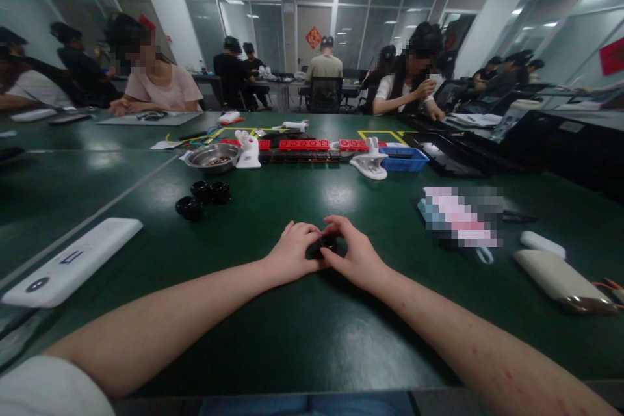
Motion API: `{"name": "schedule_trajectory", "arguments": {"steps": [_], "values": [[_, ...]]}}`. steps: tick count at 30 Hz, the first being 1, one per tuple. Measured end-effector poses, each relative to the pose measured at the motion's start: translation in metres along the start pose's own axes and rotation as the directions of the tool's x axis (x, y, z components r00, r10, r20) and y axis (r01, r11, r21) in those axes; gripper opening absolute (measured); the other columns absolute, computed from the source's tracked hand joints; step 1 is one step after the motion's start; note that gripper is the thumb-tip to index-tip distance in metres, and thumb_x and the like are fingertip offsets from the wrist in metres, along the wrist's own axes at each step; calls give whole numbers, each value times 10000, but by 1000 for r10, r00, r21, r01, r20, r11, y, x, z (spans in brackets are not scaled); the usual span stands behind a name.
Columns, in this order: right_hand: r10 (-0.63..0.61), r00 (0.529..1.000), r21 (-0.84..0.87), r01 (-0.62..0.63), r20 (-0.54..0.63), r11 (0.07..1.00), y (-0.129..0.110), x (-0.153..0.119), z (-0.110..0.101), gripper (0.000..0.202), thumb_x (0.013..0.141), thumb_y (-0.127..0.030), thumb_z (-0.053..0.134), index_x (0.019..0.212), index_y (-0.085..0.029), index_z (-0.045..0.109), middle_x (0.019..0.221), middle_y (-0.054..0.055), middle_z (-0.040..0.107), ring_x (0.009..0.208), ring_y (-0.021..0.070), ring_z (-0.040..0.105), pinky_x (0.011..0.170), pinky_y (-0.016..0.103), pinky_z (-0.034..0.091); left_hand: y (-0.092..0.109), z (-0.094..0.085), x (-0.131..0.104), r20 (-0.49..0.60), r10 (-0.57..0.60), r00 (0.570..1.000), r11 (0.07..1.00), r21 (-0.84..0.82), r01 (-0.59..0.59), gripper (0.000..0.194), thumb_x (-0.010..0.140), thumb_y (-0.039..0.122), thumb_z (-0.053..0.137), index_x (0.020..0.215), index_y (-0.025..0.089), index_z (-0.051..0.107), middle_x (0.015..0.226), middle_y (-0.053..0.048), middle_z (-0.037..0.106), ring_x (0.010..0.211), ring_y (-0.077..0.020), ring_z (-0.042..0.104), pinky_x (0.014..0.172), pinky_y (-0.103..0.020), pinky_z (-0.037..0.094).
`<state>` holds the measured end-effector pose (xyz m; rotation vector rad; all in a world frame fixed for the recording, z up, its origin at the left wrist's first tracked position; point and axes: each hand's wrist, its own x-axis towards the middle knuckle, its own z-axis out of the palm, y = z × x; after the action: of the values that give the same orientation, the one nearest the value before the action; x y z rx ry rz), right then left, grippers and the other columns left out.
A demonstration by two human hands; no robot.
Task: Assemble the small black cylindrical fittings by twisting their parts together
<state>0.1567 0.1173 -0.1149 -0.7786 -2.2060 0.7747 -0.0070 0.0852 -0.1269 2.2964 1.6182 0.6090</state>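
A small round black part (326, 244) is at the middle of the green table, between my two hands. My left hand (296, 250) curls round its left side, with thumb and fingers against it. From the right, my right hand (355, 253) closes on the same part, its thumb in front and its fingers behind. The underside of the part is hidden. Several similar black parts (190, 207) stand in a group to the left, further back on the table.
Behind are a metal bowl (213, 159), white clamps (371, 159), a red strip (305, 145) and a blue basket (404, 160). A white device (73, 263) lies left; a pouch (458, 216) and a beige case (560, 276) lie right. People sit across the green table (273, 344).
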Motion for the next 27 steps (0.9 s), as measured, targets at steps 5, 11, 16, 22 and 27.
{"name": "schedule_trajectory", "arguments": {"steps": [5, 11, 16, 22, 27], "values": [[-72, 996, -20, 73, 44, 997, 0, -3, 0, 585, 658, -94, 551, 1199, -185, 347, 1115, 91, 511, 1044, 214, 482, 923, 402, 373, -1, 1, 0, -1, 10, 1000, 1000, 26, -10, 318, 680, 331, 615, 960, 196, 547, 1085, -52, 522, 1066, -244, 438, 1002, -521, 204], [21, 997, -65, -26, -74, 998, 0, 0, 3, 500, 650, -216, 639, 1099, -184, 420, 914, 59, 534, 864, 212, 534, 799, 395, 445, 2, -2, 0, 14, -1, 1000, 1000, 16, 1, 314, 682, 371, 615, 944, 208, 558, 1071, -49, 530, 1046, -245, 452, 986, -532, 222], [-42, 999, 16, 42, 12, 999, 2, -2, 1, 535, 667, -71, 508, 1163, -198, 354, 1007, 59, 545, 950, 184, 527, 870, 363, 417, 1, -1, 0, 3, -3, 1000, 1000, 12, 3, 367, 692, 381, 606, 1007, 207, 536, 1078, -55, 529, 1058, -244, 447, 995, -522, 215], [-42, 998, -81, 38, -42, 996, 1, -2, 2, 536, 664, -188, 603, 1153, -168, 384, 1033, 92, 518, 968, 228, 497, 872, 413, 405, 0, 0, 0, 8, 6, 1000, 1000, 21, -6, 300, 686, 358, 609, 937, 202, 558, 1068, -49, 531, 1054, -239, 448, 995, -522, 209], [39, 998, -55, -42, -53, 998, 1, 0, 4, 467, 665, -209, 619, 1087, -159, 425, 910, 66, 538, 846, 202, 533, 789, 373, 451, 0, -1, 0, 4, 8, 1000, 1000, 8, -8, 318, 688, 378, 611, 947, 203, 556, 1064, -48, 528, 1043, -240, 452, 986, -529, 222]]}}
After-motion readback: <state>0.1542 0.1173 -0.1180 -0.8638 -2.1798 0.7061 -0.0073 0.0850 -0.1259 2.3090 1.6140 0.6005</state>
